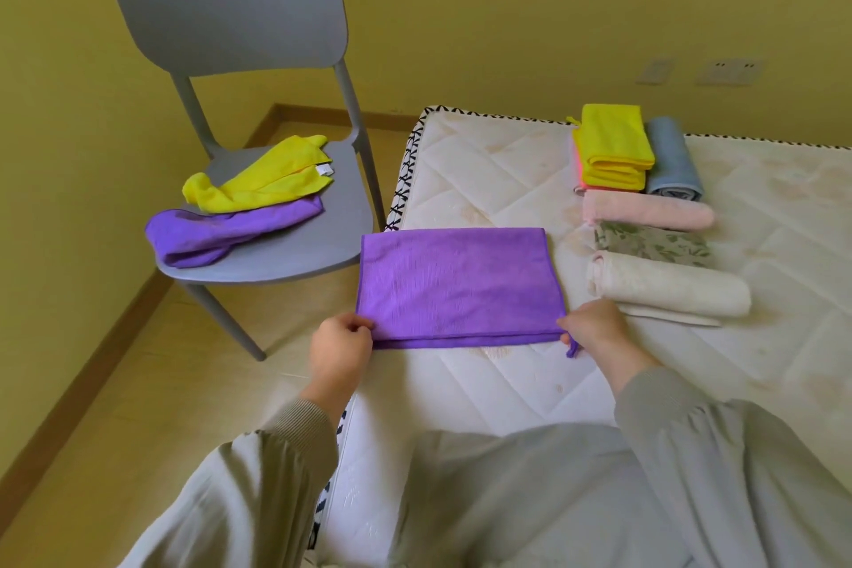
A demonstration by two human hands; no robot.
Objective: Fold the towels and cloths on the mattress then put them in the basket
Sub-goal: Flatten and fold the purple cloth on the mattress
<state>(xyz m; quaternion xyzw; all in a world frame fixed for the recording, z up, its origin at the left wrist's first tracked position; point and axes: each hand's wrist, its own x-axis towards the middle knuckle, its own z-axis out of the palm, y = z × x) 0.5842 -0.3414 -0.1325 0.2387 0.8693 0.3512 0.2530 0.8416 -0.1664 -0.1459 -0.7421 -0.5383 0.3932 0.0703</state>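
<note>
As purple cloth (456, 286) lies folded, left grip (341, 344) and right grip (594, 330) pinch its corners

Domestic room, consistent with a bedroom. A bare quilted mattress (484, 180) occupies the right half of the frame beside a tiled floor (138, 429). Yellow painted wall (507, 14); wooden skirting board (92, 371) at lower left; wall sockets (730, 70) at upper right; grey plastic chair (230, 14) at upper left.
</note>
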